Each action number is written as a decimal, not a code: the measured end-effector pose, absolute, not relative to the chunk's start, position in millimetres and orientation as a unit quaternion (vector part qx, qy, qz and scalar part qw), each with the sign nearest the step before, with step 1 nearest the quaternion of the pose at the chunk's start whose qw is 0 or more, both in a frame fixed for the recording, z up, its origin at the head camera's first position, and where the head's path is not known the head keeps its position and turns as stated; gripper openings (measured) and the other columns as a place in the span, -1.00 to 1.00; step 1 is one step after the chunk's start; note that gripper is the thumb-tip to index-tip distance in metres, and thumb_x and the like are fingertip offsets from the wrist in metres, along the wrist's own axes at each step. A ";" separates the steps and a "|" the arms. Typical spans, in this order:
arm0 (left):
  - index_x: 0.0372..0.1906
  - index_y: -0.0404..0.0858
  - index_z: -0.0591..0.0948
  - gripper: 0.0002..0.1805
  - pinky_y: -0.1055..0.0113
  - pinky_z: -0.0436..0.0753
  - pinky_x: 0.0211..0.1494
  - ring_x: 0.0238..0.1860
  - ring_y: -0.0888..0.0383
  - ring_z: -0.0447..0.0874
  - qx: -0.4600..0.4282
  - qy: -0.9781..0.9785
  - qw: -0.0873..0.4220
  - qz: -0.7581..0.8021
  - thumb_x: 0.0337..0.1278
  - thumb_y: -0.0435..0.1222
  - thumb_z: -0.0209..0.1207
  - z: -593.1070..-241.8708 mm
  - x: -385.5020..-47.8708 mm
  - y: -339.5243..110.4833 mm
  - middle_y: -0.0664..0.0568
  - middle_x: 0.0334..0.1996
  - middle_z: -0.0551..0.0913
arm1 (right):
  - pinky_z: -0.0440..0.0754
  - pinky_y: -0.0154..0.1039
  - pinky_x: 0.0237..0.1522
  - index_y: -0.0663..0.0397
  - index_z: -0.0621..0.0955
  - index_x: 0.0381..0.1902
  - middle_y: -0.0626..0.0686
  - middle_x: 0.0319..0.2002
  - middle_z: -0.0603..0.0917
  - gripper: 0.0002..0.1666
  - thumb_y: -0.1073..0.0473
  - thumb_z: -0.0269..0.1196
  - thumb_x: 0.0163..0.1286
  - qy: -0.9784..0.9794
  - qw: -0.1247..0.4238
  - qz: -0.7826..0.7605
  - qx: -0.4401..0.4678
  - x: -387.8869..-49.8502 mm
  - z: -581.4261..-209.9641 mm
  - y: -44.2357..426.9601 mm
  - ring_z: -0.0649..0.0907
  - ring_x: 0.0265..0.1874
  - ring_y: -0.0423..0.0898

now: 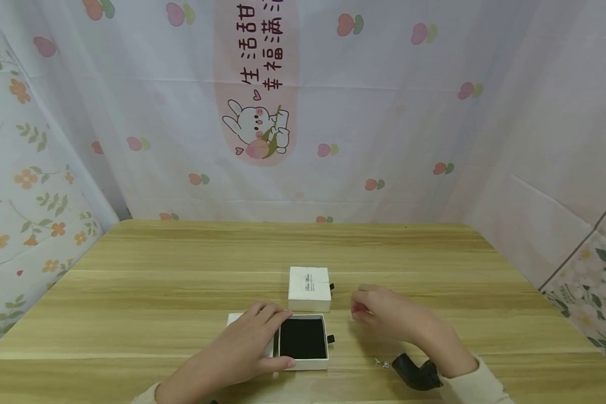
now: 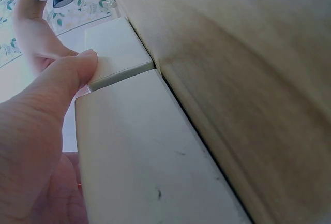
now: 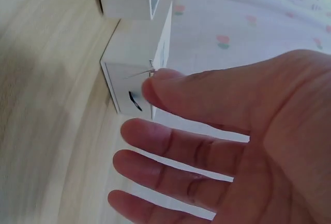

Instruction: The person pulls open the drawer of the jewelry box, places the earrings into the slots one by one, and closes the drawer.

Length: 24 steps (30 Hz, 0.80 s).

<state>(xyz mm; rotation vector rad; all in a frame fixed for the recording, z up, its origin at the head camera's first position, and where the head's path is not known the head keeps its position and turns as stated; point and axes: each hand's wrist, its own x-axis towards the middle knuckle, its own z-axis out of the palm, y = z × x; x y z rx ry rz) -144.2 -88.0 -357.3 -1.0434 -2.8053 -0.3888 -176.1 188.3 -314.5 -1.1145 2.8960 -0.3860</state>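
Note:
My left hand [image 1: 249, 345] grips a white drawer-style jewelry box, thumb at the near side and fingers at the far side. Its tray [image 1: 307, 365] is slid out to the right of the sleeve [image 2: 150, 146], showing a black foam pad [image 1: 303, 338] with nothing visible on it. To the right, my right hand [image 1: 391, 315] pinches a thin, silvery, wire-like piece [image 3: 138, 74] between thumb and index finger, above the table. In the right wrist view the other three fingers are spread. The piece's exact kind is too small to tell.
A second white box [image 1: 309, 286], closed, with lettering and a black pull tab, stands behind the open one. Small silvery pieces [image 1: 382, 363] lie on the wooden table [image 1: 182, 292] near a black strapped-on device [image 1: 415, 375] at the right wrist. Patterned curtains hang behind.

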 end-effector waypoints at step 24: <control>0.19 -0.26 0.44 -0.17 0.19 0.50 0.11 0.06 0.12 0.40 -0.351 -0.925 0.074 -0.124 0.04 0.31 0.01 -357.7 -144.8 -88.5 0.07 0.06 0.49 | 0.51 -0.38 -0.22 -0.13 0.55 -0.37 -0.23 -0.30 0.48 -0.94 0.15 0.18 0.32 0.901 -0.021 -0.205 -0.381 -166.0 -327.9 152.5 0.46 -0.26 -0.26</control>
